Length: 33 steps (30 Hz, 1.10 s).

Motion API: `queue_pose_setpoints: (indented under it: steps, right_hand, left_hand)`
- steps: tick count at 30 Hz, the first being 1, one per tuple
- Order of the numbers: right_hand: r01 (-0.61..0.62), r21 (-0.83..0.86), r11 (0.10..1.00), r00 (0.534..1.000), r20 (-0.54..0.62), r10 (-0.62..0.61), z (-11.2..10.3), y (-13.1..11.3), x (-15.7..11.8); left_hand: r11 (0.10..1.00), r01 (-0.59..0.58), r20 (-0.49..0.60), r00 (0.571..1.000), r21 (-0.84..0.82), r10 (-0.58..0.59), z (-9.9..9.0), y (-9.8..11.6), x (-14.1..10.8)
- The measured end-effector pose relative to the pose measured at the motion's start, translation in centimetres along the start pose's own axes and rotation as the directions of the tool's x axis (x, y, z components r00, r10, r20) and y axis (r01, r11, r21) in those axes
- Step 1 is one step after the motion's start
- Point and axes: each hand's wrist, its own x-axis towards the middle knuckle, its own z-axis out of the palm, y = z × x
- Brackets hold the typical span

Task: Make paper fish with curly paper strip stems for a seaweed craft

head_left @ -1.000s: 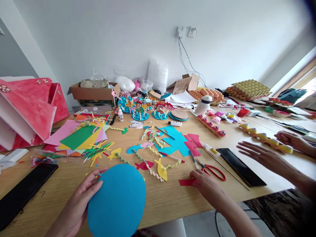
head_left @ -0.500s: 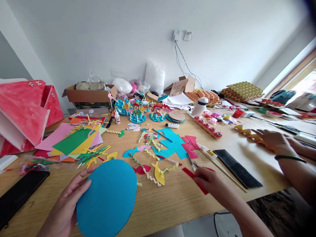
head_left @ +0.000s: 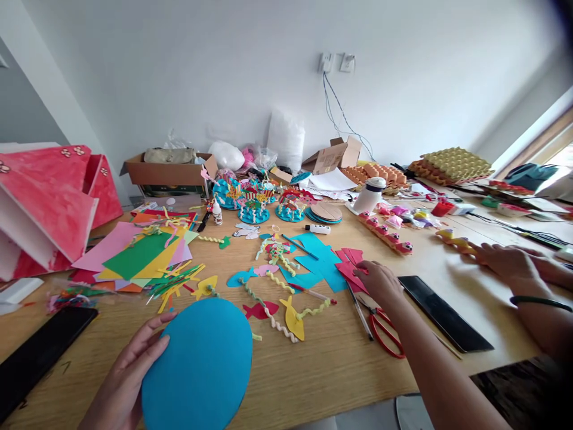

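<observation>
My left hand (head_left: 134,364) is closed on the edge of a blue round disc (head_left: 197,364), its flat face turned up towards me. Further right, my right hand (head_left: 378,283) reaches over the red paper pieces (head_left: 349,257), its fingers curled on a red paper strip (head_left: 351,275). Just below that hand lie a pair of red-handled scissors (head_left: 387,340) and a pen (head_left: 360,313). Paper fish with twisted tails, a yellow one (head_left: 293,319) and a red one (head_left: 259,310), rest between my hands. Blue paper sheets (head_left: 317,263) spread behind them.
A co-worker's hands (head_left: 505,263) touch a yellow egg-carton strip (head_left: 452,240) at right. A black phone (head_left: 45,343) lies at left, a black flat slab (head_left: 445,310) at right. Decorated blue discs (head_left: 254,214), a white bottle (head_left: 369,194) and coloured paper (head_left: 138,254) stand or lie behind.
My right hand has moved forward, carrying the red paper strip from the near table to the red pieces. The scissors' handles now show. My left hand still holds the disc; the view shifted slightly.
</observation>
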Motion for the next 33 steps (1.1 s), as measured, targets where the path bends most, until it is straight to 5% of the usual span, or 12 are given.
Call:
queue_pose_setpoints:
  steps: [3,7,11,22,33]
  right_hand:
    - [0.168,0.044,0.985,0.981,0.087,-0.172,-0.7,-1.9,-1.7]
    - [0.458,0.125,0.88,0.855,0.208,-0.475,-0.7,-4.2,-4.8]
    - [0.626,-0.013,0.779,0.764,0.208,-0.611,0.5,-5.2,-6.2]
    - [0.689,-0.146,0.71,0.724,0.195,-0.662,1.4,-5.5,-6.4]
    - [0.738,-0.046,0.673,0.672,0.147,-0.726,-1.7,-4.4,-6.8]
  left_hand:
    - [0.998,0.048,0.017,0.999,-0.033,-0.047,-0.7,0.0,0.3]
    - [0.999,0.023,0.019,1.0,-0.047,-0.022,-1.4,0.0,0.7]
    - [0.998,-0.024,0.035,0.999,-0.055,0.026,-1.7,-0.1,0.8]
    - [0.996,-0.026,0.047,0.998,-0.084,0.03,-2.0,-0.6,0.8]
    - [0.997,-0.031,0.072,0.997,-0.072,0.036,-1.6,-1.0,1.2]
